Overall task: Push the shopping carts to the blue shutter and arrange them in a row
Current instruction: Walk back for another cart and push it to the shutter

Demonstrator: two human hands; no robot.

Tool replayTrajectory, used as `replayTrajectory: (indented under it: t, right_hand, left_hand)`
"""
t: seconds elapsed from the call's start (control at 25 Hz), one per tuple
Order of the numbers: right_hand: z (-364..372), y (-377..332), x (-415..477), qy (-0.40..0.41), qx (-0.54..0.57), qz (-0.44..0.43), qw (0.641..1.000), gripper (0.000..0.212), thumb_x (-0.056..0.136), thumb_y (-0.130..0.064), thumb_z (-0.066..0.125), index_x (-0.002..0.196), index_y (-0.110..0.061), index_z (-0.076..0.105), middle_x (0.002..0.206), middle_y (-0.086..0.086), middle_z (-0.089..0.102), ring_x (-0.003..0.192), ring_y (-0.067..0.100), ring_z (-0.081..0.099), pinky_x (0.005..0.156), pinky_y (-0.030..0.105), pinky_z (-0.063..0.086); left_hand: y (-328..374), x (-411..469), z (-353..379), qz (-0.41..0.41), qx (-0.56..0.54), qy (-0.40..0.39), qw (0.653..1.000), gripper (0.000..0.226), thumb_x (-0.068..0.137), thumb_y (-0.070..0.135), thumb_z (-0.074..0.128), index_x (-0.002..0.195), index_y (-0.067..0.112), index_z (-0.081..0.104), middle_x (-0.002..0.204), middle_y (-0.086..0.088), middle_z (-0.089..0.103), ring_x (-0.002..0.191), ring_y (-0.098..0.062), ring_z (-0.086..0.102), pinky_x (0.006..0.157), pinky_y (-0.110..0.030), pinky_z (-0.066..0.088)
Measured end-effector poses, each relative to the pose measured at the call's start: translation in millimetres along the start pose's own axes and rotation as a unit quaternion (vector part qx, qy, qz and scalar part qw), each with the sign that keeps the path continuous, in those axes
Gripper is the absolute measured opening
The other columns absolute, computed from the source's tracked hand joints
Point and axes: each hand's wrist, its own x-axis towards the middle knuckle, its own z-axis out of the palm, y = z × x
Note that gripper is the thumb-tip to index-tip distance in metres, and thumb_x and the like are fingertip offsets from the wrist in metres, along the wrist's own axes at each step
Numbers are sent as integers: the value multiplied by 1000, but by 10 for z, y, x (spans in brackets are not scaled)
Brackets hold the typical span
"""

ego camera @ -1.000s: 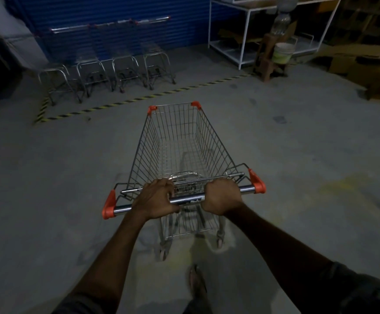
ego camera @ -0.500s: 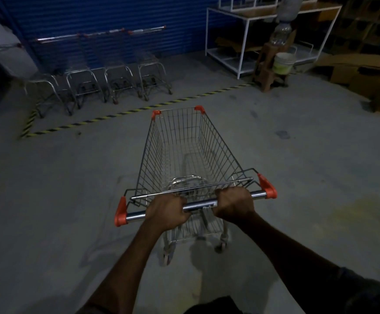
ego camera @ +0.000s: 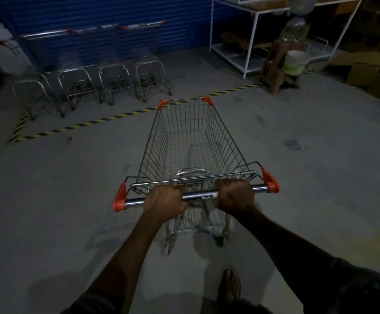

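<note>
A wire shopping cart (ego camera: 191, 141) with orange corner caps stands in front of me on the grey concrete floor. Its basket holds nothing. My left hand (ego camera: 164, 201) and my right hand (ego camera: 235, 196) are both closed around its chrome handle bar (ego camera: 199, 195), a little apart. Ahead at the upper left the blue shutter (ego camera: 93, 17) fills the wall. Several carts (ego camera: 114, 82) stand side by side against it. A yellow-and-black floor stripe (ego camera: 107, 120) runs between my cart and that row, and the cart's front rim reaches it.
A white metal rack (ego camera: 250, 35) stands to the right of the shutter. Beside it are a wooden stool, a pale bucket (ego camera: 295, 62) and a clear water bottle. Cardboard boxes (ego camera: 370, 71) pile up at the far right. My sandalled foot (ego camera: 231, 284) is below the cart.
The cart and I have rolled forward. The shutter, the parked carts and the floor stripe are nearer and larger. Both hands keep the same grip on the handle.
</note>
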Motion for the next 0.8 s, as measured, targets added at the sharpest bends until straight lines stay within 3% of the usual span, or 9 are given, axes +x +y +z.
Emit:
replayTrajectory:
  t: [0.08, 0.16, 0.28, 0.4, 0.52, 0.64, 0.8]
  right_hand:
    - [111, 257, 258, 12, 6, -8, 1000, 43, 86, -51, 48, 72, -15, 65, 55, 1, 56, 42, 18, 49, 50, 25, 42]
    - [252, 551, 540, 14, 21, -7, 1000, 25, 77, -41, 62, 67, -18, 63, 54, -2, 53, 43, 17, 48, 55, 24, 31]
    - [520, 947, 945, -71, 16, 17, 997, 21, 62, -36, 79, 66, -23, 63, 54, -6, 53, 45, 16, 48, 57, 24, 27]
    - [736, 1263, 1352, -137, -31, 45, 989, 26, 62, -47, 74, 65, -24, 65, 53, -6, 55, 45, 15, 52, 54, 23, 28]
    - [903, 1605, 1749, -163, -28, 36, 986, 27, 74, -50, 66, 80, -24, 69, 69, -5, 64, 61, 16, 59, 59, 25, 35]
    - [1068, 1952, 2173, -151, -33, 37, 987, 44, 69, -53, 66, 98, -20, 68, 90, 1, 66, 83, 23, 60, 68, 31, 45]
    - [1340, 2413, 2790, -163, -28, 21, 986, 61, 68, -57, 62, 112, -15, 63, 116, 7, 59, 101, 27, 54, 78, 38, 48]
  left_hand:
    - [-20, 398, 72, 1, 0, 10, 1000, 35, 78, 50, 60, 95, 22, 73, 77, -4, 73, 69, -30, 71, 60, -30, 51]
    - [-63, 810, 141, -4, -4, 11, 1000, 37, 76, 54, 59, 93, 25, 74, 74, -3, 73, 66, -27, 71, 58, -30, 52]
    - [-165, 1405, 278, -28, -21, -14, 999, 48, 75, 64, 46, 90, 27, 73, 81, 0, 74, 76, -22, 71, 64, -29, 51]
    - [-256, 1995, 330, -51, -76, -73, 993, 44, 71, 62, 48, 95, 32, 72, 90, 4, 74, 88, -19, 70, 74, -28, 53]
    - [-308, 2556, 339, -62, -111, -112, 986, 35, 70, 56, 58, 96, 36, 73, 90, 6, 73, 88, -16, 68, 73, -27, 51]
    - [-400, 3139, 427, -58, -123, -127, 983, 30, 72, 54, 62, 92, 35, 74, 86, 8, 72, 83, -13, 67, 65, -25, 45]
    - [-570, 3899, 600, -33, -114, -69, 991, 35, 71, 58, 59, 89, 31, 73, 90, 8, 71, 87, -16, 67, 69, -27, 49]
